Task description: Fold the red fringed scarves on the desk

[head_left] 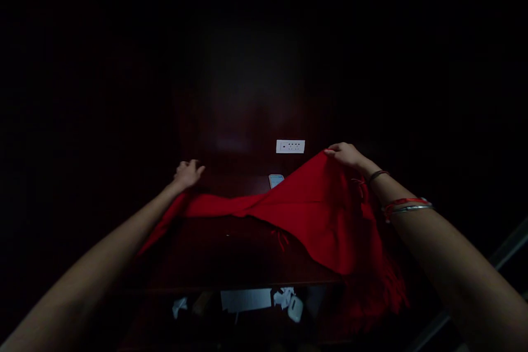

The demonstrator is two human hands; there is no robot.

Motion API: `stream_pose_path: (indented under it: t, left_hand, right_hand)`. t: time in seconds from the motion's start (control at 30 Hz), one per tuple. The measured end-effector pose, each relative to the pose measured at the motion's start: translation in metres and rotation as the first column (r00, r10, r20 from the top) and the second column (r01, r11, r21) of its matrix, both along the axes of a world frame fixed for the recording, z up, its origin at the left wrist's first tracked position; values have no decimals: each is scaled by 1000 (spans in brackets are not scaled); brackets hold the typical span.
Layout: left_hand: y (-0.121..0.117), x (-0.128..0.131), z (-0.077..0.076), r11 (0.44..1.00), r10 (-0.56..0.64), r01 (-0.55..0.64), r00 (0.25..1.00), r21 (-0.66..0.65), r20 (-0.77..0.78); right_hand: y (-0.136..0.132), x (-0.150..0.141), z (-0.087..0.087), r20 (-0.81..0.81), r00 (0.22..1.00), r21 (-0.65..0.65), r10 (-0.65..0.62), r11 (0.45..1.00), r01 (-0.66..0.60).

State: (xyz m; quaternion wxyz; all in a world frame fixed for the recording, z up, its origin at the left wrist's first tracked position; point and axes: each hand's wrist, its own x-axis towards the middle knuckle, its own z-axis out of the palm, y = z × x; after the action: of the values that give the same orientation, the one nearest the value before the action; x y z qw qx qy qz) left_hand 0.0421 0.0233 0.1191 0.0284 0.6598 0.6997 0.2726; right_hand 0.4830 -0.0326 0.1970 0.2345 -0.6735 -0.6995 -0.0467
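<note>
A red fringed scarf stretches across a dark wooden surface, narrow and bunched in the middle. Its right part is fanned out, with fringe hanging past the front edge. My right hand pinches the scarf's upper edge and lifts it into a peak. Over the scarf's left part is my left hand, its fingers apart and no cloth visible between them. The scarf's left end runs down behind my left forearm, partly hidden.
A phone lies behind the scarf, partly covered by it. A white socket panel is on the dark back wall. Below the surface's front edge, a lower shelf holds a pale flat sheet or box, crumpled white paper and a small white case.
</note>
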Motion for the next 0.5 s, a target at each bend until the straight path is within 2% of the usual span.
stream_pose_path:
  t: [0.03,0.1,0.13,0.17,0.2,0.27,0.3,0.37,0.43,0.5]
  left_hand:
    - [-7,25,-7,990,-138,138,990,1,-15]
    - [-22,80,-23,944,-330,330,943,7,-36]
    - [-29,107,-30,904,-425,426,904,19,-44]
    - [-35,132,-35,836,-541,544,839,76,-52]
    - [-40,154,-39,789,-599,600,799,130,-52]
    - [-43,186,-41,764,-614,609,788,215,-53]
    - [-42,194,-40,777,-589,583,807,236,-52]
    - [-36,195,-35,823,-511,509,857,254,-63]
    - [-26,177,-29,863,-434,444,896,240,-94]
    - [-16,149,-24,892,-388,410,910,189,-144]
  right_hand:
    - [1,-10,0,5,997,-18,71,997,-71]
    - [0,-28,4,6,983,-15,185,983,-185]
    - [-2,-36,8,1,974,7,228,974,-228]
    - [-4,-42,13,-10,963,37,268,963,-267]
    - [-7,-47,19,-26,952,69,305,950,-303]
    - [-13,-51,31,-67,931,129,358,929,-347]
    - [-15,-50,36,-87,927,155,364,925,-348]
    - [-18,-39,46,-128,941,202,313,937,-284]
    - [-20,-22,53,-174,967,258,188,956,-139]
    - [-21,-3,57,-229,972,304,49,952,23]
